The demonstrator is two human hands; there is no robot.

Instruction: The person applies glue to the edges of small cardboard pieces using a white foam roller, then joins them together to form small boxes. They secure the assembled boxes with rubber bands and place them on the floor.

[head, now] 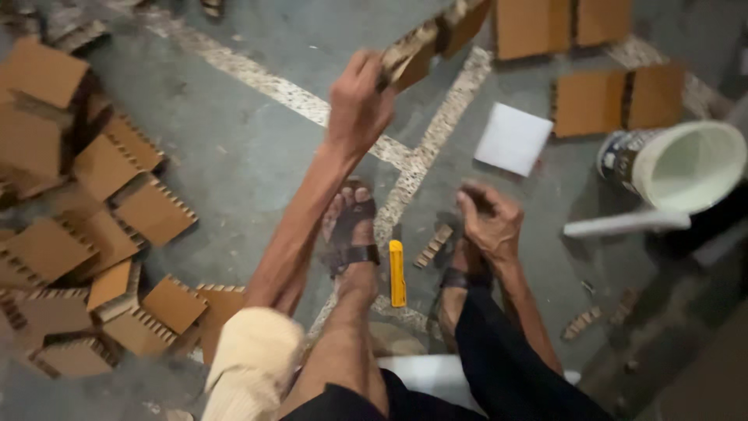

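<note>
Holding a corrugated cardboard piece point(425, 40) up and away from me, my left hand point(358, 97) has its grip clamped on the near end, arm stretched out over the floor point(249, 156). The piece is blurred, brown on its face with a pale toothed edge, and it rises toward the top of the view. My right hand point(489, 218) hangs lower, just above my right foot, fingers curled together; whether its grip pinches anything I cannot tell. Between my sandalled feet a yellow cutter point(397, 273) lies on the floor, with a small cardboard scrap point(433, 245) just beside it. Left of my legs a heap of cut cardboard pieces point(101, 234) spreads out, their edges notched. Beyond my right hand lies a white square sheet point(513, 139), then more flat cardboard pieces point(619, 97) farther off. To the right a white bucket point(686, 168) lies tipped on its side, a pale flat stick point(623, 224) beside its mouth.
</note>
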